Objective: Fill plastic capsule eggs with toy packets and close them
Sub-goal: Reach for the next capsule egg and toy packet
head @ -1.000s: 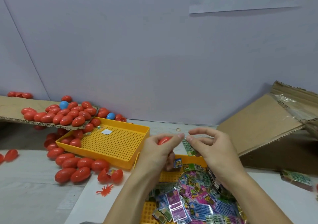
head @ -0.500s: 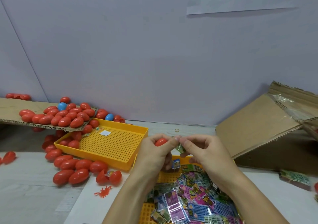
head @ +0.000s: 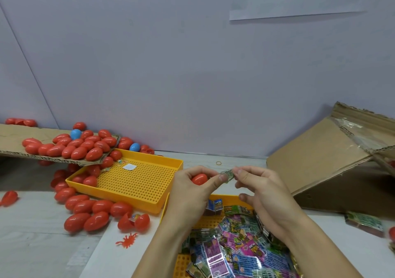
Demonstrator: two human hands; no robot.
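A pale counter (head: 32, 241) with a wood-grain surface carries all items, backed by a plain lilac wall (head: 171, 64).

At the right, a large corrugated cardboard box (head: 324, 171) lies tipped on its side, with clear tape along one flap. At the left, a flat cardboard sheet (head: 12, 141) with ragged edges carries a heap of glossy red oval capsule eggs (head: 79, 147) and one blue egg (head: 75, 133).

A rectangular yellow plastic tray (head: 136, 183) with a perforated grid floor sits at centre left. It holds a few red eggs in its left corner and a small white paper square (head: 129, 167). More closed red eggs (head: 94, 211) lie on the counter in front of the tray. One opened egg (head: 133, 222) lies there with its two halves apart.

A second yellow tray (head: 181, 265), nearest the camera, is filled with flat, shiny foil toy packets (head: 235, 252) printed in pink, green and blue. Both forearms partly cover this tray.

The left hand (head: 192, 190) grips a smooth red capsule egg (head: 199, 179) above the packet tray. The right hand (head: 263, 192) is closed, its fingertips pinching a small crumpled green packet (head: 227, 174). The left thumb also touches this packet. The packet sits just beside the egg, between the two hands.

A red rubbery spider-shaped toy (head: 127, 239) lies on the counter at lower centre. A thin rubber band (head: 218, 163) lies near the wall.
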